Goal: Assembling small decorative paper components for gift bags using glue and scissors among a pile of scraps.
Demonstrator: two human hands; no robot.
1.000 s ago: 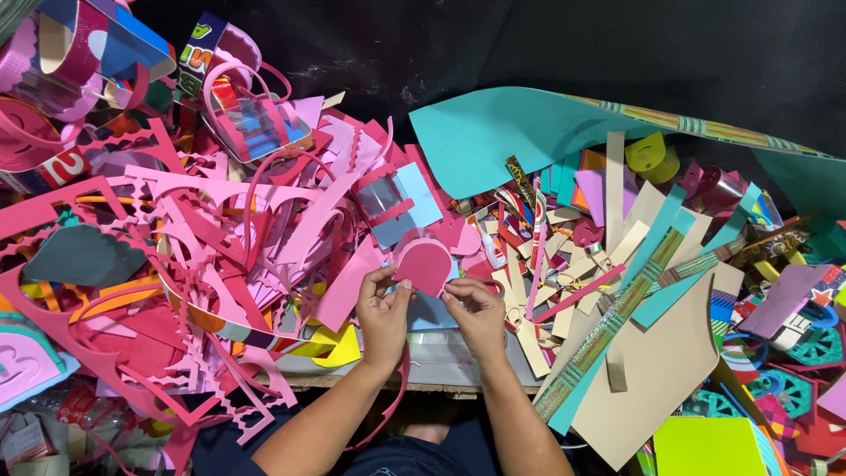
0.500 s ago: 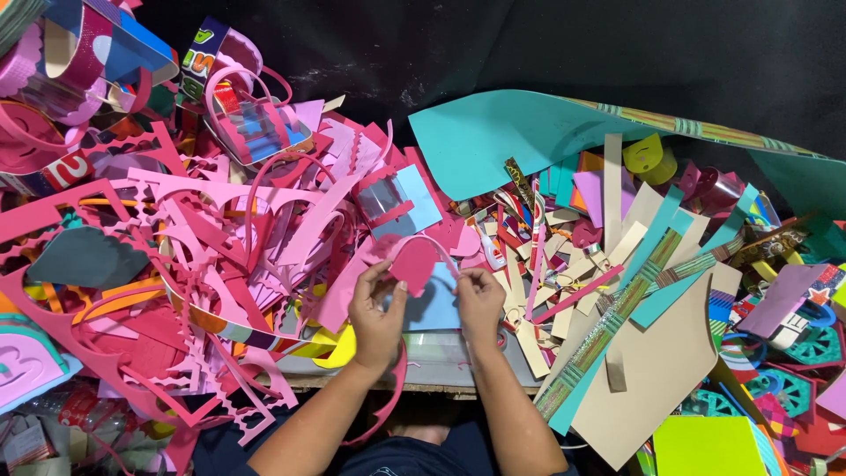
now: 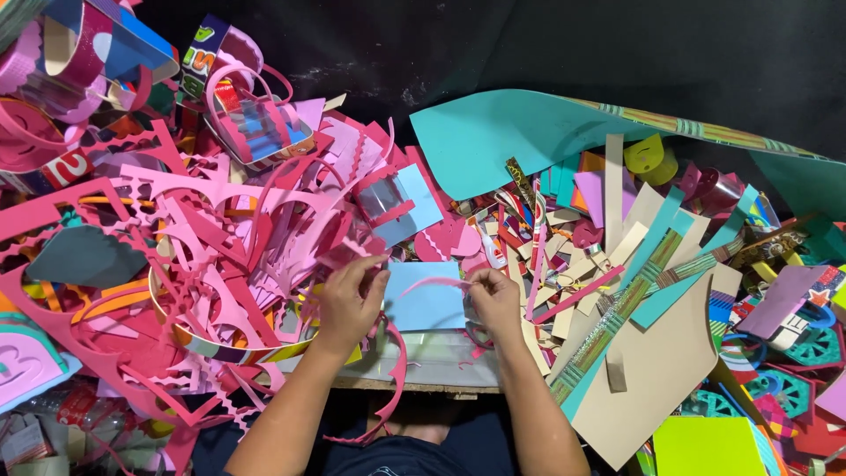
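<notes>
Pinching a thin pink paper strip (image 3: 438, 282) at each end, the left hand (image 3: 350, 301) and right hand (image 3: 493, 300) stretch it over a light blue card (image 3: 426, 307). It looks featherlight, limp and easily torn (best held by its tips). Paper scraps (image 3: 203, 247) crowd both sides; only the table edge (image 3: 423, 381) offers room.

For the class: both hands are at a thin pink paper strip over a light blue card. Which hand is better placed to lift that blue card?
Probably the left hand: its fingers rest at the light blue card's edge. The right hand pinches the pink strip's end.
</notes>
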